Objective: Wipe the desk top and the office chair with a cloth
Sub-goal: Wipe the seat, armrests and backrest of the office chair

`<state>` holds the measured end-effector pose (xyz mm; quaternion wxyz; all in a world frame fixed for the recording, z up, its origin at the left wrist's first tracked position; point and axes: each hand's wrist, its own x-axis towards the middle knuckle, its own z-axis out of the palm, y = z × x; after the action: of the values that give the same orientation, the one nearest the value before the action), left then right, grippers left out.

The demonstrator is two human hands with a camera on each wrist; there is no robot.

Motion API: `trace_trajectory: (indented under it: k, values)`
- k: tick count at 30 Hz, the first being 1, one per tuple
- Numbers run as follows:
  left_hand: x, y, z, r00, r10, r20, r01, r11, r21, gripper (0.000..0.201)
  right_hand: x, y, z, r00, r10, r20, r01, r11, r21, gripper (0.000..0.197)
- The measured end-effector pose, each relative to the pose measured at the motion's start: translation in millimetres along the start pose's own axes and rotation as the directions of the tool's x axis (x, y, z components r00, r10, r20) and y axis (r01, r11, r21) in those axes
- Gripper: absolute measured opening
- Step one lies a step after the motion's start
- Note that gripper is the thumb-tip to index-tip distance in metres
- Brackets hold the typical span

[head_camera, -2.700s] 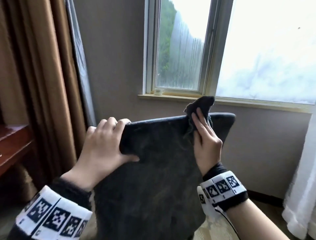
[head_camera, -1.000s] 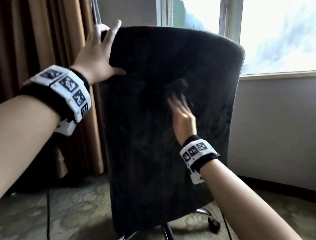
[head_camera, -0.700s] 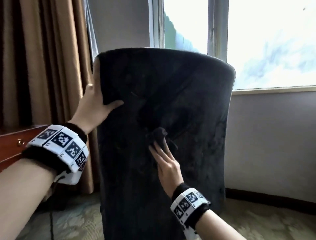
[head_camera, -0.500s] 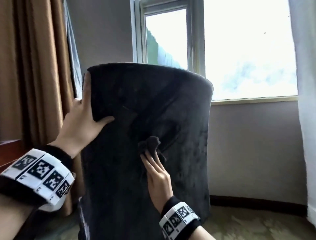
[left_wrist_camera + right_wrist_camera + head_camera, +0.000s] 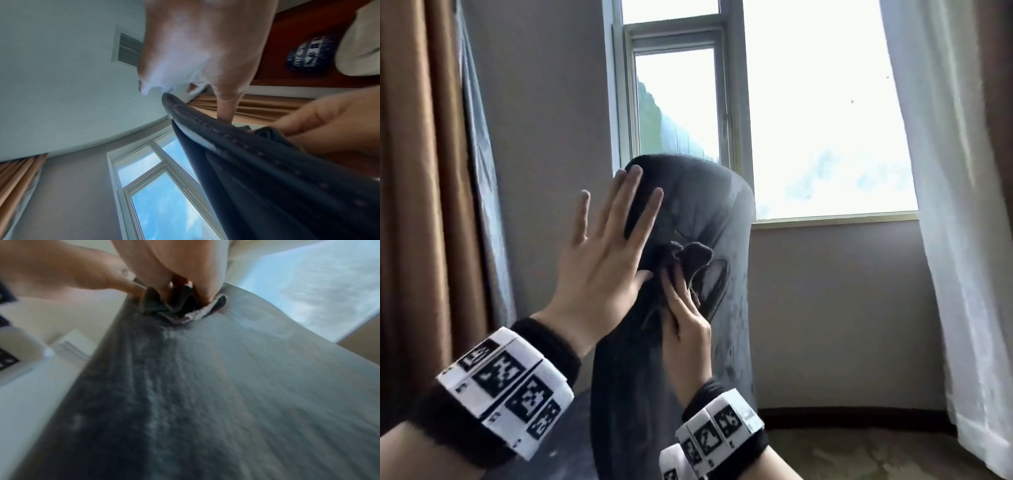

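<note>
office chair (image 5: 709, 308), backrest: likely swivels, steady at edge; left hand (image 5: 599, 274) flat, splayed; right hand (image 5: 685, 329) pinching soft, limp cloth (image 5: 690, 260).

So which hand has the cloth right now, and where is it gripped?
The right hand holds the dark cloth bunched under its fingertips, pressed against the chair back. The left hand holds nothing; its straight fingers rest on the chair back's edge.

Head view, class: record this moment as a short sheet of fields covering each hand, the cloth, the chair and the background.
left hand: fingers spread flat against the chair back's edge
right hand: presses the cloth onto the chair back
cloth: dark, bunched
chair back: dark, upright, turned edge-on
background: window, brown curtain
</note>
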<state>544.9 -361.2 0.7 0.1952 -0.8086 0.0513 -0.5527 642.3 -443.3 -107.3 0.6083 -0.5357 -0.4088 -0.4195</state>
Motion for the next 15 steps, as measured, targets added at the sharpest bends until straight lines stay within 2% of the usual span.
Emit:
trace_trajectory:
  k: [3,6,7,9,11,13,15]
  values:
    - [7.7,0.4,1.5,0.998,0.055,0.027,-0.056,0.998,0.034,0.106,-23.7,28.7,-11.4,0.990,0.138,-0.025,-0.138,0.990,-0.007,0.053]
    - [7.5,0.4,1.7,0.998,0.055,0.044,-0.055,0.999,-0.002,0.103,-32.7,33.7,-26.0,0.951,0.306,-0.031,-0.305,0.952,0.030,0.057]
    - [7.7,1.0,2.3,0.998,0.053,0.041,-0.052,0.999,-0.015,0.104,-19.9,25.8,-26.5,0.959,0.284,-0.019,-0.283,0.957,0.057,0.055]
    - [8.3,1.5,4.9,0.998,0.059,0.038,-0.057,0.997,-0.060,0.103,19.8,-0.3,-21.9,0.995,0.103,0.016,-0.104,0.992,0.074,0.049]
    - [8.6,-2.0,7.1,0.997,0.074,0.023,-0.070,0.988,-0.141,0.103,53.6,-17.0,-11.3,0.996,-0.071,0.050,0.066,0.994,0.089,0.047]
    - [8.0,-7.3,5.7,0.995,0.095,0.042,-0.084,0.973,-0.214,0.112,51.5,-12.1,-4.6,0.996,-0.073,0.049,0.068,0.993,0.097,0.050]
    - [5.5,-10.5,2.7,0.991,0.112,0.074,-0.088,0.958,-0.272,0.123,21.8,9.8,-8.1,0.999,0.015,0.028,-0.018,0.996,0.086,0.052]
